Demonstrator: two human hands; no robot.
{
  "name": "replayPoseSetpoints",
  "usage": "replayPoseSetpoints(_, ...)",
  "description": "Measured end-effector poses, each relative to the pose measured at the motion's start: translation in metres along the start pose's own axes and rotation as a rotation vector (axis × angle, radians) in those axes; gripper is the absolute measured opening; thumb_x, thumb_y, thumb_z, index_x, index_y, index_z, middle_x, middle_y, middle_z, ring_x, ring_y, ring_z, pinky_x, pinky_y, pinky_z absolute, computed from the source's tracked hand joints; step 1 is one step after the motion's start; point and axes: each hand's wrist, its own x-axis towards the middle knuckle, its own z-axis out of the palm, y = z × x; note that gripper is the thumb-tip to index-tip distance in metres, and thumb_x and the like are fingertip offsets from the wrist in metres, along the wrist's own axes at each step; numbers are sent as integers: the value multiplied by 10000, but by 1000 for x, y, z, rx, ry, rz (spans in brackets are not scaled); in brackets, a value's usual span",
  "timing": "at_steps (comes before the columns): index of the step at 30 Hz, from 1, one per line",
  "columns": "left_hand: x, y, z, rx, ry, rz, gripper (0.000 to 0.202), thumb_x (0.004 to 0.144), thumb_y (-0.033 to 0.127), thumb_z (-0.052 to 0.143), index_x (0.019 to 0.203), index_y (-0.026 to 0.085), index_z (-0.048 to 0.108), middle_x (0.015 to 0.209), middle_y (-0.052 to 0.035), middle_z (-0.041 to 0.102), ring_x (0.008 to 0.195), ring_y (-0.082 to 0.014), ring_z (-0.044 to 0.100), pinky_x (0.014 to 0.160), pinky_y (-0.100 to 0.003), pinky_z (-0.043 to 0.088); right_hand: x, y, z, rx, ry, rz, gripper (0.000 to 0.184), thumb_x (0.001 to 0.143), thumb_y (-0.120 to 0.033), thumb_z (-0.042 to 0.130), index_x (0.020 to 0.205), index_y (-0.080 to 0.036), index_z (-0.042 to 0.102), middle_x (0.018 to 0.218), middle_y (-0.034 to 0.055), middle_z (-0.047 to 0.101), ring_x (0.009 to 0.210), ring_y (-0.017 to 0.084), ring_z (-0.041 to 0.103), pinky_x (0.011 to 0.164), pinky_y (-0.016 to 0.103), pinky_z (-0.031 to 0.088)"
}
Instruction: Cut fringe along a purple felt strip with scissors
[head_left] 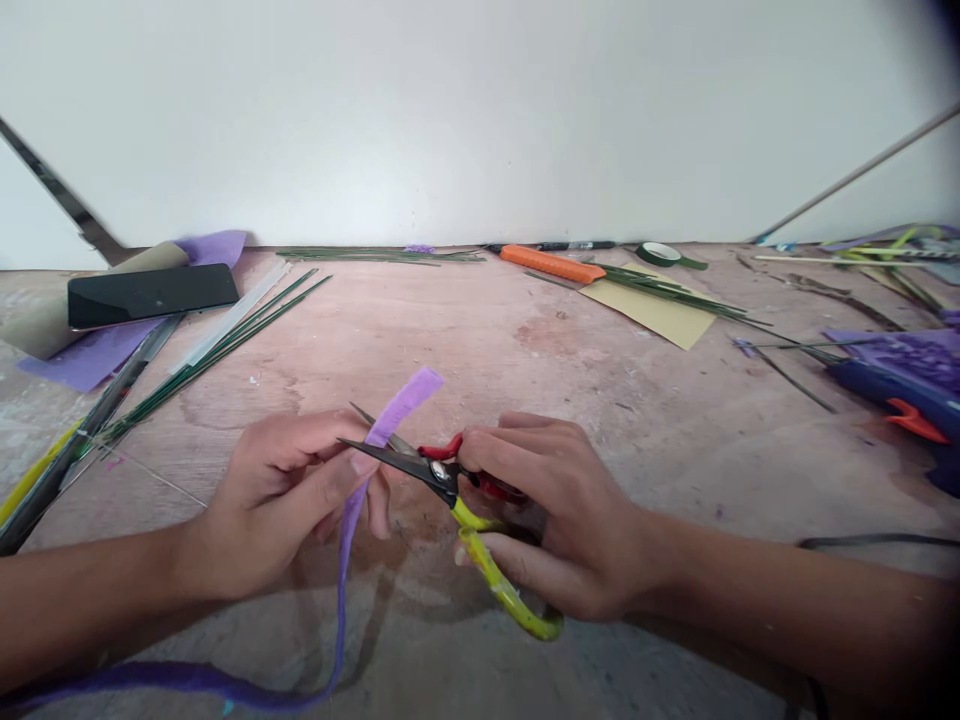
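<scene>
A long purple strip (409,402), which looks like crepe paper or felt, is pinched between the thumb and fingers of my left hand (289,490). Its short end sticks up past the fingertips, and the long tail hangs down and curves to the lower left. My right hand (551,510) grips a pair of scissors (440,475) by their handles, one wrapped in yellow and the other red. The blades are parted and lie across the strip just above my left thumb, one on either side of it.
At the left are a black phone (154,295), a cardboard roll (45,325) and green wires (225,350). Along the back lie an orange cutter (551,265), a yellow paper (660,312) and green tape (660,254). Purple scraps (907,360) sit at the right.
</scene>
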Motion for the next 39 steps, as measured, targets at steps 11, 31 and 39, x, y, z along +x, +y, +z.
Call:
replayPoseSetpoints(11, 3, 5, -1, 142, -23, 62, 295, 967, 182, 518, 744, 126, 703, 620, -5, 681, 440, -30, 507, 422, -110, 374, 1, 0, -1, -9, -21, -18, 237, 898, -320, 490, 737, -216, 350, 643, -45, 435, 521, 119, 327, 571, 280, 198)
replayPoseSetpoints(31, 6, 11, -1, 119, -49, 5, 278, 966, 191, 506, 806, 142, 729, 637, -19, 711, 534, -86, 632, 501, -135, 470, 2, -3, -4, 25, -2, -68, 248, 919, -304, 478, 733, -218, 339, 628, -49, 425, 522, 118, 339, 574, 282, 233)
replayPoseSetpoints(39, 3, 8, 1, 64, -52, -9, 294, 980, 240, 502, 824, 131, 726, 729, -42, 731, 686, -123, 677, 621, -179, 495, 1, -2, -3, 8, 23, -71, 217, 908, -278, 488, 742, -214, 363, 627, -51, 428, 518, 114, 341, 567, 274, 229)
